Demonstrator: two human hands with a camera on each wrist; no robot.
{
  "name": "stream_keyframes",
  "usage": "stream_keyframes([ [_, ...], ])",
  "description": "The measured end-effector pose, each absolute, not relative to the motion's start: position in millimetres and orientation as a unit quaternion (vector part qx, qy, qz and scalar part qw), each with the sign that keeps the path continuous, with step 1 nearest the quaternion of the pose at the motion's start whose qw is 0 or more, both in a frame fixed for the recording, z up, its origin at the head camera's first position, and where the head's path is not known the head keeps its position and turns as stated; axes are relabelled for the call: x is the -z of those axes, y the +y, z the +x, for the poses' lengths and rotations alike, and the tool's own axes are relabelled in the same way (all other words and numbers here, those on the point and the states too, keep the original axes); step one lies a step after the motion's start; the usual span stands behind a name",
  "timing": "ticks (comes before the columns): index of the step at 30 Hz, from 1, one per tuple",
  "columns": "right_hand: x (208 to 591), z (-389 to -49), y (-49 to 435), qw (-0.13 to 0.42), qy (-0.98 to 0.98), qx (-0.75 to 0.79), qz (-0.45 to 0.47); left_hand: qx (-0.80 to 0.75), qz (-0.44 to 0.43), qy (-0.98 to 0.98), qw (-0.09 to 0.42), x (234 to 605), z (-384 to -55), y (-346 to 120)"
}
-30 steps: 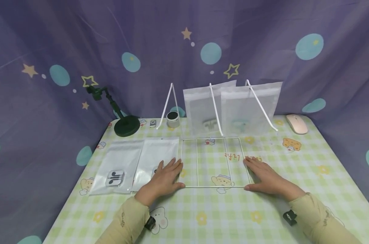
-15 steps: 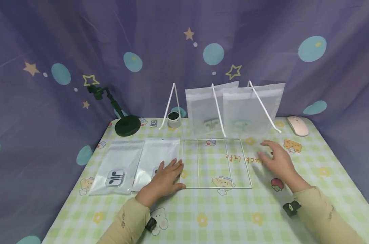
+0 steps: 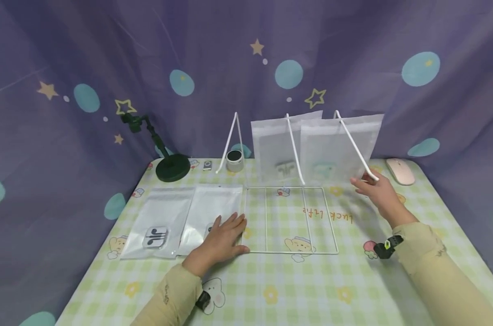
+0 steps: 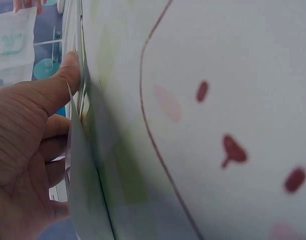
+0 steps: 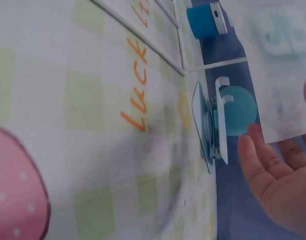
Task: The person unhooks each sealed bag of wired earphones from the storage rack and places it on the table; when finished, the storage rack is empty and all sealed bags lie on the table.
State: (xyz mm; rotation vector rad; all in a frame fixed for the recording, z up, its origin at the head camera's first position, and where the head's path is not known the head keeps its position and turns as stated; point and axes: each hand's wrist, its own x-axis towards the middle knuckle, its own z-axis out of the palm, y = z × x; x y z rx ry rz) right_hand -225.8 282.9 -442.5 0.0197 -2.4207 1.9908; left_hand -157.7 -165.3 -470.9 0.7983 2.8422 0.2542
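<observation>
My left hand (image 3: 222,237) lies with fingers spread over a flat white zip bag (image 3: 211,203), its fingertips at the left edge of the white wire rack (image 3: 289,252). Left of it lies another zip bag (image 3: 169,203) holding cased earphones (image 3: 155,237). My right hand (image 3: 380,194) is at the lower right corner of a translucent zip bag (image 3: 332,140), which stands in the rack with greenish earphones inside. In the right wrist view, several fingers (image 5: 268,162) reach behind that bag's corner, the thumb apart from them. Beside it stands a second zip bag (image 3: 272,142) with earphones.
A pink mouse (image 3: 401,171) rests at the back right. Along the back left are a dark green stand (image 3: 173,167), a small clip-like device (image 3: 207,165) and a round speaker (image 3: 235,161). A blue folding stand (image 5: 213,125) shows in the right wrist view.
My right hand has left the rack's right edge and moved up and back to the standing bag's lower right corner. The left hand has stayed in place.
</observation>
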Motion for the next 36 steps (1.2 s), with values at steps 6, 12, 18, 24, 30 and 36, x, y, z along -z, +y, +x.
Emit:
stream_keyframes([
  [6, 448, -228, 281, -0.003, -0.717, -0.696, 0.039, -0.086, 0.269, 0.955, 0.088, 471, -157, -165],
  [12, 451, -220, 282, 0.009, -0.729, -0.679, 0.090, -0.085, 0.271, 0.955, 0.084, 472, -157, -165],
  [18, 450, -204, 285, 0.015, -0.732, -0.671, 0.114, -0.088, 0.266, 0.956, 0.088, 471, -157, -165],
  [24, 448, -186, 292, 0.008, -0.722, -0.679, 0.131, -0.086, 0.269, 0.955, 0.086, 471, -156, -164],
  [30, 450, -170, 297, 0.007, -0.721, -0.677, 0.148, -0.083, 0.271, 0.956, 0.082, 472, -156, -165],
  [36, 450, -155, 298, -0.001, -0.709, -0.689, 0.150, -0.088, 0.266, 0.956, 0.085, 471, -156, -165],
])
